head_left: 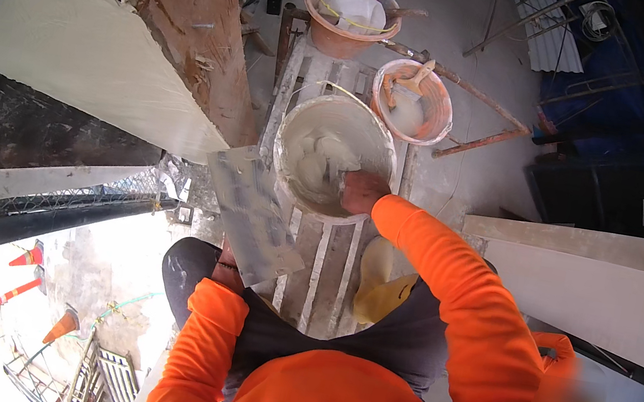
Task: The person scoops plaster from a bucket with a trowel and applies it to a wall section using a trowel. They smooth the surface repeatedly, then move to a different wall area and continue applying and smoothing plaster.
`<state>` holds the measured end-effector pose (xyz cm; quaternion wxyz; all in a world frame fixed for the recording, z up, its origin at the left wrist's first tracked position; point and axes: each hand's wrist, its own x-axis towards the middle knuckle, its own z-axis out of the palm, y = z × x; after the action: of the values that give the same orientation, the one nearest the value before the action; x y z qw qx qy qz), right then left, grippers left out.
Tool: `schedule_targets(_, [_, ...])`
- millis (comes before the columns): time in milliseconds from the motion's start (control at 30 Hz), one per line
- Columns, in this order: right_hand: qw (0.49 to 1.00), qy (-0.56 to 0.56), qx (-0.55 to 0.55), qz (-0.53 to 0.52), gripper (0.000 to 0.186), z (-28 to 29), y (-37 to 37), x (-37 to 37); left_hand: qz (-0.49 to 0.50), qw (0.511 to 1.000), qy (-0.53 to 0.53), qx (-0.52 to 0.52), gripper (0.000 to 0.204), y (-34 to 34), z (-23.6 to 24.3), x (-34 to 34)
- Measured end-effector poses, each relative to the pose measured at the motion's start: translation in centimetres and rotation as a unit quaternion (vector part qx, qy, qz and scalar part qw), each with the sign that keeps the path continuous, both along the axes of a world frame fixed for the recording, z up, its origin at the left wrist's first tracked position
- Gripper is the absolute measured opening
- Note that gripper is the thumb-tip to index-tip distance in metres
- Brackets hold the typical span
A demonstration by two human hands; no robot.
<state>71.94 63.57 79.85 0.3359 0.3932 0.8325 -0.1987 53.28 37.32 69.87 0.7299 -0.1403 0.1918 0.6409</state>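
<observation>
My right hand (364,192) reaches over the near right rim of a large bucket (282,174) of wet, pale plaster (320,159). Its fingers are closed round something at the plaster's surface; the grip hides what it is. To the left of the bucket, a flat rectangular steel plastering trowel (253,211), streaked with plaster, lies tilted over my left hand (229,264). Only the wrist and a bit of that hand show below the blade, which covers the fingers, but the hand bears the trowel.
The bucket stands on a slatted metal platform (317,272). Beyond it are a small bucket (442,123) with a brush (415,81) and an orange tub (320,24). A pale plastered beam (109,58) juts in at left, above a drop with traffic cones (64,324). Another person (561,390) is at lower right.
</observation>
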Motion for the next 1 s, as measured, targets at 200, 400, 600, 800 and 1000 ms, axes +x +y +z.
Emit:
schedule_targets(200, [0.986, 0.124, -0.066, -0.090, 0.059, -2.1, -0.4, 2.1, 0.064, 0.997, 0.034, -0.026, 0.046, 0.1, -1.4, 1.0])
schedule_targets(400, [0.954, 0.239, -0.090, -0.159, 0.073, -3.4, 0.6, 5.5, 0.084, 0.973, 0.213, -0.028, 0.050, 1.9, -2.5, 0.7])
schedule_targets(600, [0.903, 0.289, -0.148, -0.282, 0.071, -2.9, -0.6, 9.3, 0.070, 0.995, 0.066, -0.001, 0.051, 3.6, -2.0, 1.9])
schedule_targets(800, [0.895, 0.397, -0.076, -0.191, 0.044, 2.7, -2.8, 12.1, 0.011, 0.994, -0.003, 0.113, 0.049, 4.2, -4.3, 3.2])
schedule_targets(1000, [0.884, 0.451, 0.120, -0.032, 0.036, 3.3, -5.8, 12.7, -0.058, 0.987, -0.135, 0.069, 0.048, 5.6, -2.9, 6.9])
